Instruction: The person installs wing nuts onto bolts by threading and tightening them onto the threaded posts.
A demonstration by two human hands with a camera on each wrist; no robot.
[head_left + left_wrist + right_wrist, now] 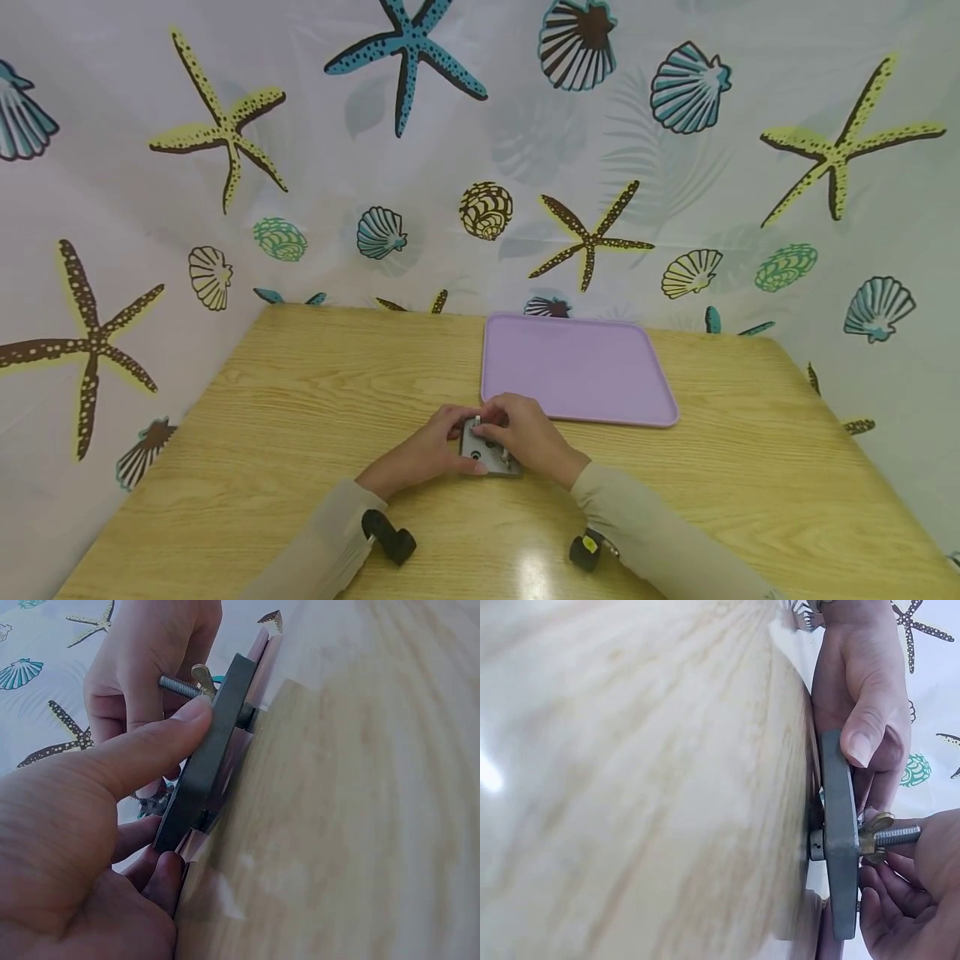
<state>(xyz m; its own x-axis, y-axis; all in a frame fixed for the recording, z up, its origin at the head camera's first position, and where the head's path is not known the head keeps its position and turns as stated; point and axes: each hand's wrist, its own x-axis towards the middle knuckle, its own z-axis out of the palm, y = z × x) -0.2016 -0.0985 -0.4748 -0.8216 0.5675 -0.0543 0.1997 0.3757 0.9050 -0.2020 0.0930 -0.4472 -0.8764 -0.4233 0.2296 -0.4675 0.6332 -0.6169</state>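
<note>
A thick grey metal plate (495, 465) with holes lies just above the wooden table. My left hand (435, 446) grips it by the left side, the thumb (169, 739) on top near the front edge and fingers at the far edge. A threaded bolt (900, 835) stands up through the near right corner with a brass wing nut (877, 823) on it; its round head (817, 844) shows under the plate. At the far left corner, my right hand (528, 433) pinches a wing nut on another upright bolt (477, 421), mostly hidden by the fingers.
A shallow lilac tray (577, 367) lies just behind the hands, toward the back of the wooden table (337, 375). A curtain (450, 158) printed with starfish and shells hangs around the back and sides. Black wrist cameras (390, 537) sit on both sleeves.
</note>
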